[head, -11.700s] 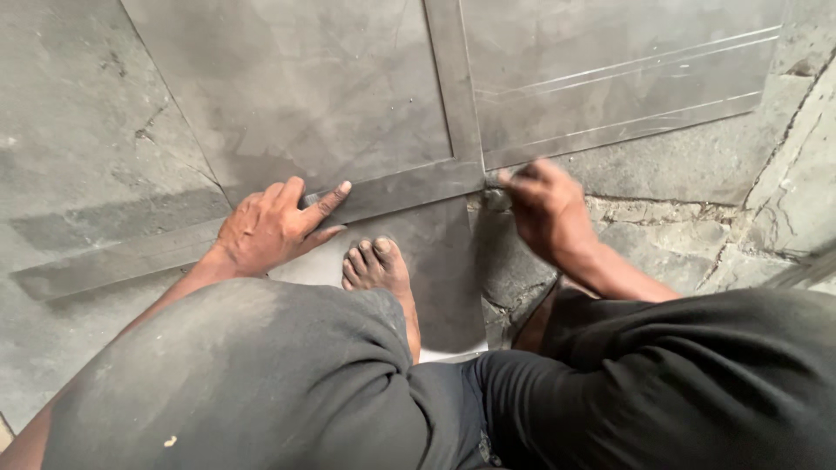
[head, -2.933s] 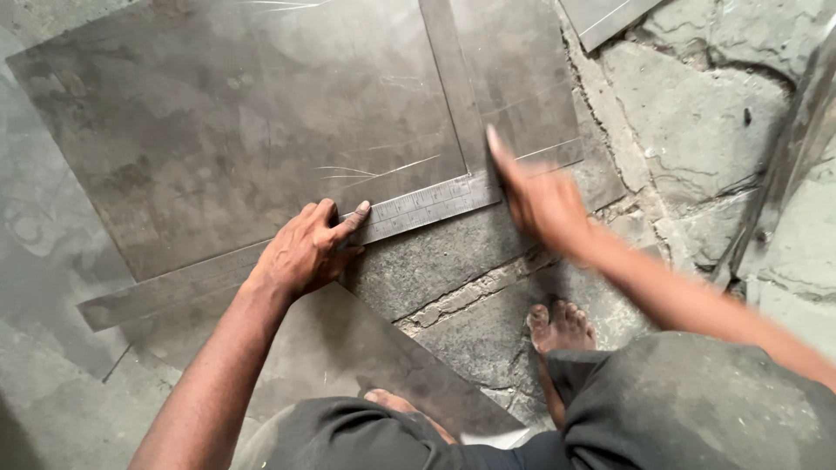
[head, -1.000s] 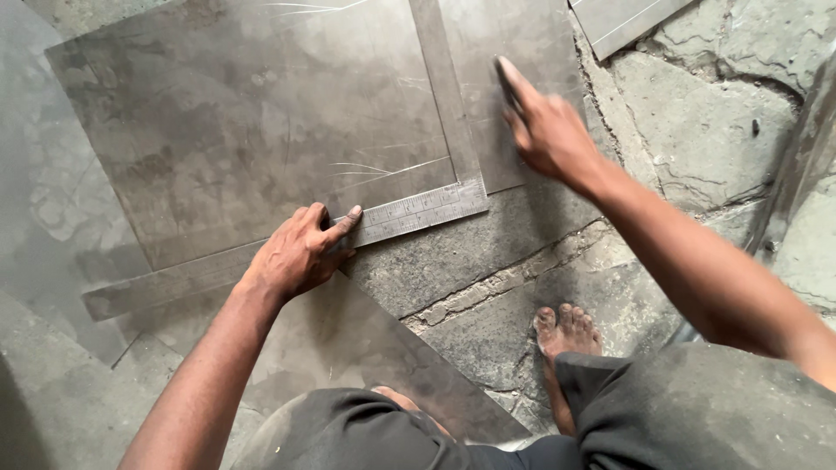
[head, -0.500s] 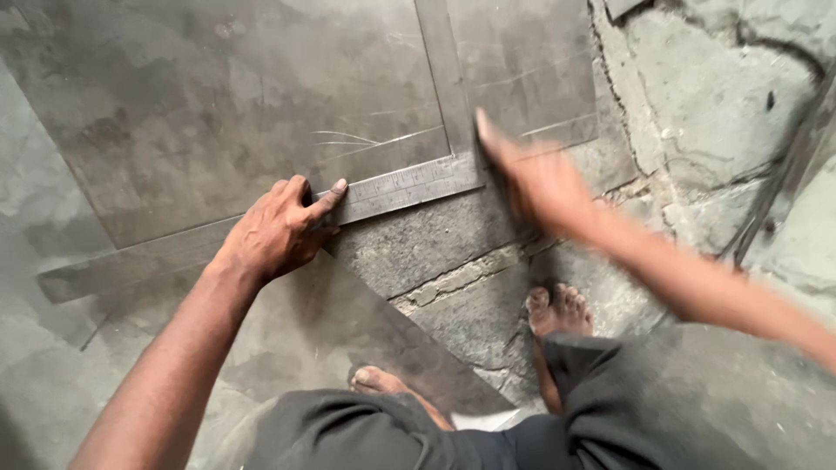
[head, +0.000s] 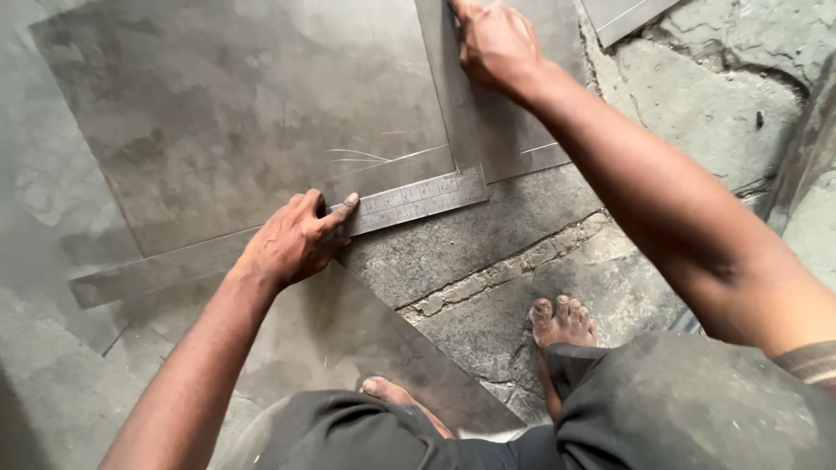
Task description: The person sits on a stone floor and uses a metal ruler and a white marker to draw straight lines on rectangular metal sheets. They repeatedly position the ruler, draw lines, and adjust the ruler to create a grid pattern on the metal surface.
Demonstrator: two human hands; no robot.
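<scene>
The metal sheet [head: 235, 130] fills the upper left of the frame, flat on the floor. The left hand [head: 292, 244] lies open at centre left, pressing the long arm of the steel square [head: 418, 198] (keep this pressure even). At top centre the right hand [head: 496, 43] is closed along the square's upright arm; whether it holds a scriber, I cannot tell.

Support surface: rough stone floor [head: 697, 130], cracked, with mortar joints.
Beneath both hands: flat grey metal sheet [head: 244, 122], lying directly on the floor.
Below the left hand: second grey sheet [head: 348, 339], flat on the floor.
Above the right forearm: corner of another sheet [head: 623, 13].
Near the knees: two bare feet [head: 562, 326] on the floor.
</scene>
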